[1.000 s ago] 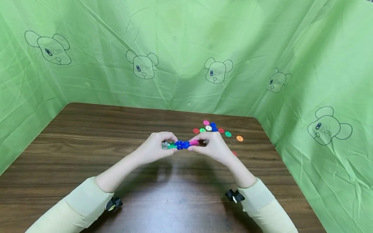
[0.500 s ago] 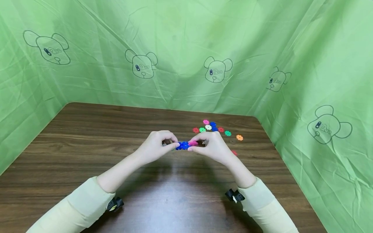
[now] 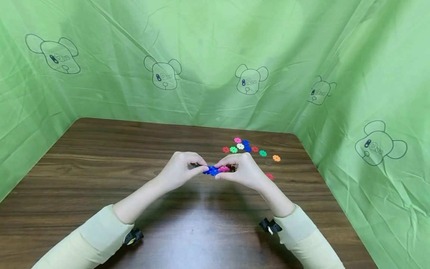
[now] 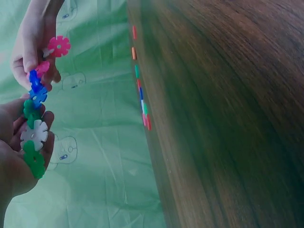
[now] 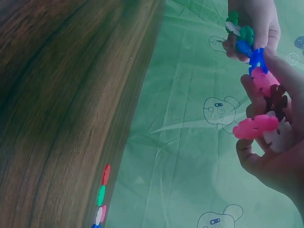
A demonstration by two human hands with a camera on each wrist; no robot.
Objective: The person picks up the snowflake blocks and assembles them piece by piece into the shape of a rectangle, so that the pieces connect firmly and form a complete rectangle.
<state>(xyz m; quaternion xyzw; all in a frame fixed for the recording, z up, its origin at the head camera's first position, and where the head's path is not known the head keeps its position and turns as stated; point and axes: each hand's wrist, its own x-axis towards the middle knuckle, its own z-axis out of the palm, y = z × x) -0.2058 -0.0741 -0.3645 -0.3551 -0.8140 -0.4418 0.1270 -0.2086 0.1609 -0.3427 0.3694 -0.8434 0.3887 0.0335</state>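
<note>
The left hand (image 3: 177, 170) pinches a chain of notched discs (image 3: 213, 171) near its blue discs (image 4: 39, 97), raised above the table (image 3: 134, 142), well inside its edges. The right hand (image 3: 246, 170) pinches the chain by the adjoining pink disc (image 4: 42, 68). Good practice is to grip close to the joint, slots squared, pressing evenly. Loose discs (image 3: 240, 146) lie toward the far right corner. Across the green curtain (image 3: 205, 106), outlined animal heads (image 3: 165, 83) carry lettering too small to read surely.

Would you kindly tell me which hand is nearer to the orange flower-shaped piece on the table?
The right hand, just to the left of the orange piece in the head view; the left hand is farther left, beyond the right hand.
</note>
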